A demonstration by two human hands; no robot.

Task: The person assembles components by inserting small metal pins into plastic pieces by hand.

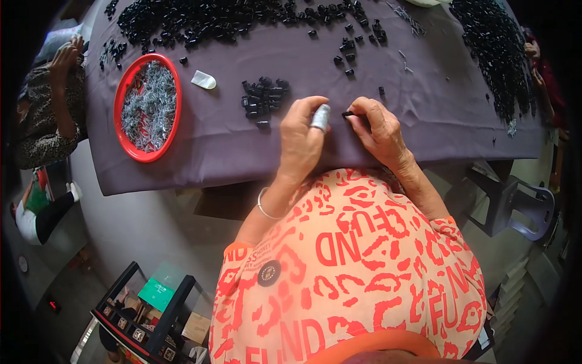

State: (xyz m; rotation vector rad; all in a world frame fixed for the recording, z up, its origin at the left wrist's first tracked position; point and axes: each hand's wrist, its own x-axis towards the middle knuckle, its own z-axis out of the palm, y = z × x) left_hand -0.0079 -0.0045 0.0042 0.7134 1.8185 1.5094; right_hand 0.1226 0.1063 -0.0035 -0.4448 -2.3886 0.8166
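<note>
"What's at the far left?"

"A co-worker's patterned sleeve [51, 142], with the person partly lost in the dark rim. Next comes a red tray [143, 158], its bottom mostly hidden under thin metal pins [148, 106]. Beside it lies a small white piece [204, 80]; I can't make out its kind."

"And nearer the hands?"

"A cluster of black pieces [265, 97], too tightly packed to count. Then the left hand [299, 138], fingers curled, one digit in a pale wrap [320, 117]. Whether it grips anything, I can't tell."

"The other one?"

"Thumb and fingertips of the right hand [382, 130] pinch a small black piece [347, 114], partly covered by them. It sits between the hands, above the cloth [424, 109], apart from the left."

"Further right?"

"A dark heap [500, 67], cut off at the top, then another person's blurred hand [533, 51]."

"Any writing?"

"On the shirt [388, 303]: small print above a round dark patch [268, 273], whose own marks are too tiny to read, then large, legible red capitals, some broken by folds."
</note>
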